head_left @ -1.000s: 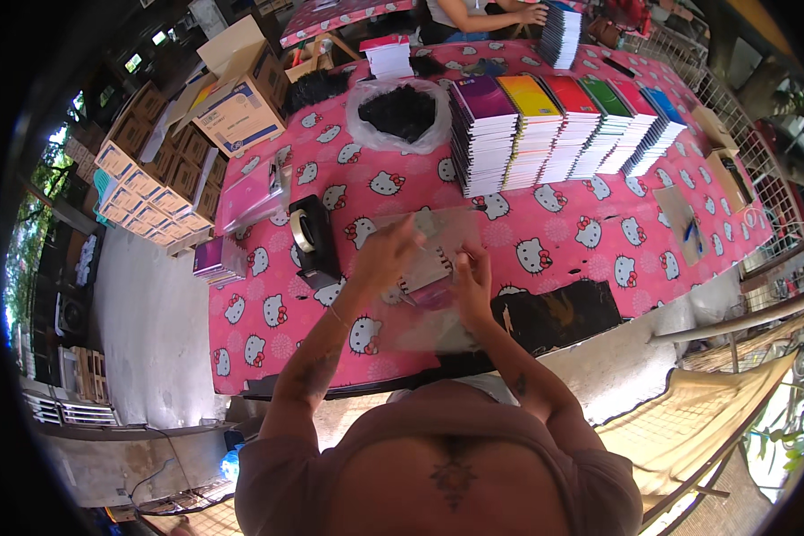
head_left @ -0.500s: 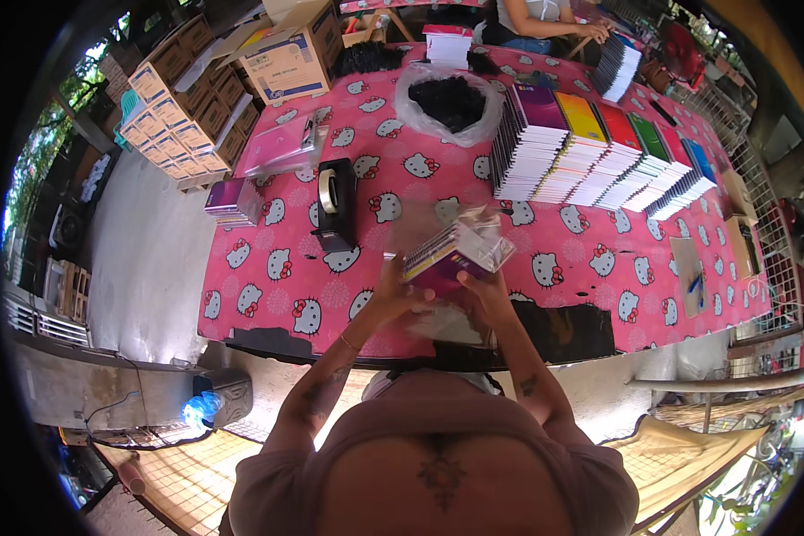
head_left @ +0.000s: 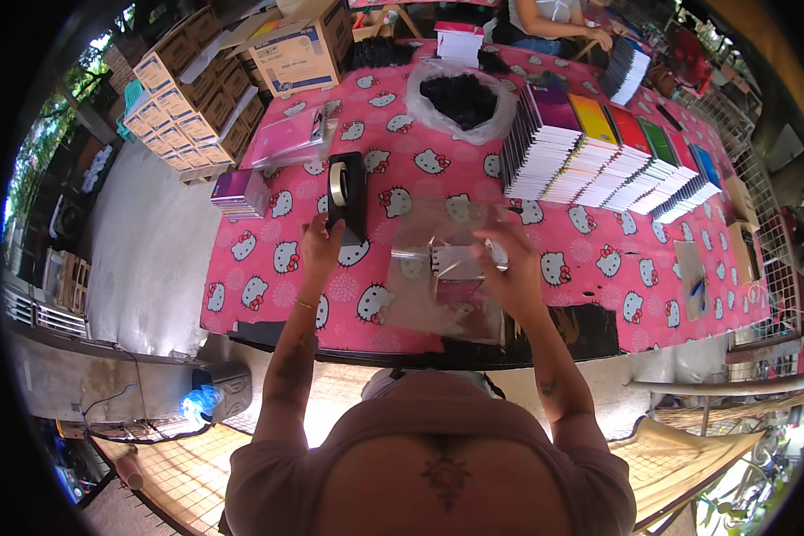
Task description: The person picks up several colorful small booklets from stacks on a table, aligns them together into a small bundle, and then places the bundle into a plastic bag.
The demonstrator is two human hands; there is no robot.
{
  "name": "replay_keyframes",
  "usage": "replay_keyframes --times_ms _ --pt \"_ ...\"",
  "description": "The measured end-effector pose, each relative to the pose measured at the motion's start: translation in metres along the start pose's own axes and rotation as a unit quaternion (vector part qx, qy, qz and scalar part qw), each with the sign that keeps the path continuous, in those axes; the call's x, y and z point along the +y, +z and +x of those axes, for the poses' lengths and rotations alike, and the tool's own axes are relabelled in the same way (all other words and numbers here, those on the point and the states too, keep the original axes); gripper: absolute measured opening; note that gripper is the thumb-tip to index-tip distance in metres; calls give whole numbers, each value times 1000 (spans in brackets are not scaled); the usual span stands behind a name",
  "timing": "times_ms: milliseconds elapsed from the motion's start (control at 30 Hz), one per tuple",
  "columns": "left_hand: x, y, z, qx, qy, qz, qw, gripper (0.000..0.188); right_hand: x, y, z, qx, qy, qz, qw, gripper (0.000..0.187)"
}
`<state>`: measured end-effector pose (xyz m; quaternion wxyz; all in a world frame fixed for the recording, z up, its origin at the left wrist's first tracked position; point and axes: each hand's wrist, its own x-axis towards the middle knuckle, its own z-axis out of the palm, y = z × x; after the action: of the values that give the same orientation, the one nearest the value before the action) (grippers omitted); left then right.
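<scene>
A small stack of spiral notebooks (head_left: 456, 292) lies before me, covered by a clear plastic sheet (head_left: 408, 299) that spreads over the tablecloth around it. My right hand (head_left: 516, 268) bends over the upper right of this bundle, thumb and fingers on the plastic; the exact grip is partly blurred. At the near end of a black tape dispenser (head_left: 355, 201), my left hand (head_left: 321, 246) is raised with thumb and forefinger apart. A pale roll of tape (head_left: 339, 183) sits in the dispenser. No strip of tape can be made out at my left fingers.
Tall rows of coloured notebooks (head_left: 554, 147) stand at the right, beside a plastic bag of black material (head_left: 460, 100). Purple notebooks (head_left: 238, 194) and pink packets (head_left: 288, 137) lie left. Cardboard boxes (head_left: 299, 54) stand behind. Across the table, another person's hands (head_left: 606, 37) touch notebooks.
The notebook bundle has gone from being held tilted in both hands to lying on the table. My left hand has moved left to the tape dispenser; my right stays by the bundle.
</scene>
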<state>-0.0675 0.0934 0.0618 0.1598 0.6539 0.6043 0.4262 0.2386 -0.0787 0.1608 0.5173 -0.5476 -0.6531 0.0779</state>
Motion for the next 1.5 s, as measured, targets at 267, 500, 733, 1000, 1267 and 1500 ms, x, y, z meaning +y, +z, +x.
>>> replay_keyframes --times_ms 267,500,733,1000,1267,1500 --pt "-27 16 -6 -79 -236 -431 867 18 -14 29 -21 -119 11 -203 972 34" --pt "-76 -13 -5 -114 46 277 953 7 -21 43 -24 -113 35 -260 958 41" --pt "49 -4 -16 -397 102 -379 830 22 -26 51 -18 -109 17 -265 958 37" --pt "100 24 -2 -455 292 -293 789 23 -24 38 -22 -134 -36 -251 958 46" --pt "130 27 3 -466 325 -242 786 13 60 1 -57 -88 69 -13 994 69" --pt "140 72 -22 -343 478 -98 803 22 66 26 -68 -151 -41 -53 986 63"
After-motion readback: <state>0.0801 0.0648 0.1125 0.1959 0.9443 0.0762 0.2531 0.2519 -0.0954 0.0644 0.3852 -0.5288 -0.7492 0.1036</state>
